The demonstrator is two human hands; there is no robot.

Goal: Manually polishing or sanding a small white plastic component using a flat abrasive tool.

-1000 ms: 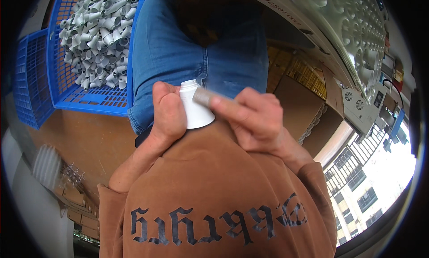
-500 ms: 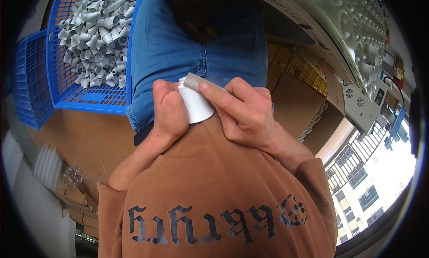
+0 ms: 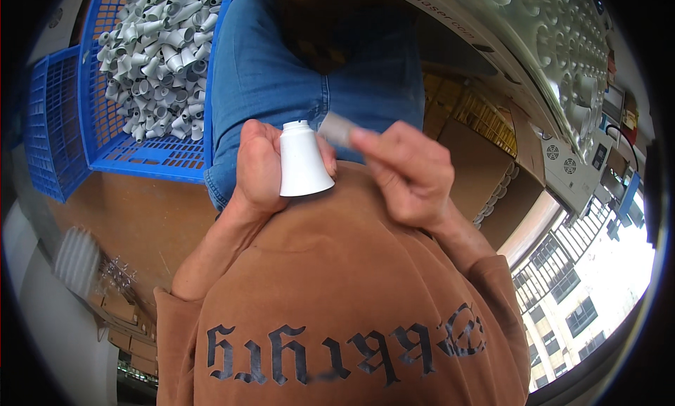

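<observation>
A white flared, bell-shaped cup (image 3: 305,164) with a narrow notched neck sits in my left hand (image 3: 261,165). My left fingers wrap behind it, with fingertips showing at its right side; its wide mouth faces toward my body. My right hand (image 3: 411,168) is closed in a pinch on a small greyish-beige strip (image 3: 337,129) that looks like sandpaper. The strip is slightly blurred and stands apart from the cup, just right of its neck. Both hands are in front of my brown shirt, above my lap.
A blue plastic crate (image 3: 144,161) full of small grey-white cone-shaped parts (image 3: 165,61) stands at the far left. An open cardboard box (image 3: 460,170) is on the right, near a bubbled clear tray (image 3: 562,61) and a light grey machine (image 3: 566,160).
My right hand has pulled the strip off the cup's neck and moved right. In my left hand the cup stands more upright, its neck now uncovered.
</observation>
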